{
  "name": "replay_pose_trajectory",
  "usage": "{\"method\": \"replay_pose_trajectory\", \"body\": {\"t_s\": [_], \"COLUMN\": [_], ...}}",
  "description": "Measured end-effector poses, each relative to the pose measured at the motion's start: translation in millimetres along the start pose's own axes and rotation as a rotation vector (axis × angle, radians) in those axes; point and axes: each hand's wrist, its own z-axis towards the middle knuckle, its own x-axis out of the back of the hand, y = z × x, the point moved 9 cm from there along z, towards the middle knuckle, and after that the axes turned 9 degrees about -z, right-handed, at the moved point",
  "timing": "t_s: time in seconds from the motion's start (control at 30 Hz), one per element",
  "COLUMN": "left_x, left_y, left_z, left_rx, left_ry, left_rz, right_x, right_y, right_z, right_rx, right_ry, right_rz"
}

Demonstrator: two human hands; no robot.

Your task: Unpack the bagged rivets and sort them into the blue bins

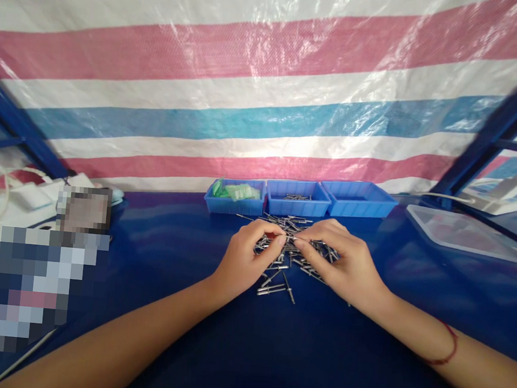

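Bare forearms [137, 334] nearest the camera, coming in from the lower left and lower right corners; red cord bracelet [456, 344] on the right one. Left hand [246, 253] and right hand [347, 259] meet at frame centre, thumb and index of each pinched nearly closed on one thin silver metal pin [289, 238]. Pin lies between the two sets of fingertips, long axis roughly left-right; neither hand clearly nearer. Finer detail too small to tell.

Loose pile of headed silver metal pins [287, 222] behind and under the hands, hard, shiny, stick-like, pointing every way; a few strays just below centre. Smooth dark-blue tabletop [235, 355] beneath. Beyond the pile, three rectangular blue plastic bins in a row: left bin [234, 206] with crinkly green film packets [240, 191], middle bin [297, 207] with more pins, right bin [363, 210]. Flat translucent plastic lid [463, 235] at right. Glossy woven red-white-blue striped sheet [247, 114] across the top.
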Motion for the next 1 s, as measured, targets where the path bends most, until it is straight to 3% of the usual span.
{"method": "replay_pose_trajectory", "body": {"t_s": [0.07, 0.13, 0.2, 0.27, 0.37, 0.47, 0.6, 0.73, 0.83, 1.0], "left_x": [2.4, 1.3, -8.3, -22.7, -40.3, -46.2, -44.7, -45.8, -47.1, -32.7], "left_y": [-1.8, 3.8, 14.2, 23.7, 31.9, 35.7, 34.4, 29.4, 29.0, 34.6], "left_z": [1.0, 2.2, 1.4, -3.9, -15.9, -24.6, -28.8, -30.2, -29.8, -17.9], "left_rx": [0.009, -0.036, -0.110, -0.173, -0.250, -0.332, -0.390, -0.404, -0.404, -0.268], "left_ry": [0.010, -0.025, -0.148, -0.312, -0.501, -0.591, -0.672, -0.693, -0.642, -0.397], "left_rz": [0.046, 0.096, 0.150, 0.212, 0.296, 0.313, 0.282, 0.308, 0.333, 0.207], "right_x": [13.0, 34.2, 52.3, 60.4, 64.7, 53.1, 18.2, -1.5, -16.7, -31.8], "right_y": [13.2, 43.2, 82.3, 117.0, 141.5, 128.7, 73.9, 25.5, 4.0, -16.3], "right_z": [10.0, 20.0, 26.7, 30.6, 30.4, 29.3, 21.6, 8.9, -1.9, -12.5], "right_rx": [0.003, -0.076, -0.199, -0.280, -0.299, -0.195, 0.017, 0.096, 0.139, 0.150], "right_ry": [0.052, 0.170, 0.239, 0.215, 0.183, 0.069, -0.221, -0.319, -0.411, -0.476], "right_rz": [-0.118, -0.294, -0.481, -0.631, -0.720, -0.625, -0.372, -0.155, -0.084, 0.013]}}
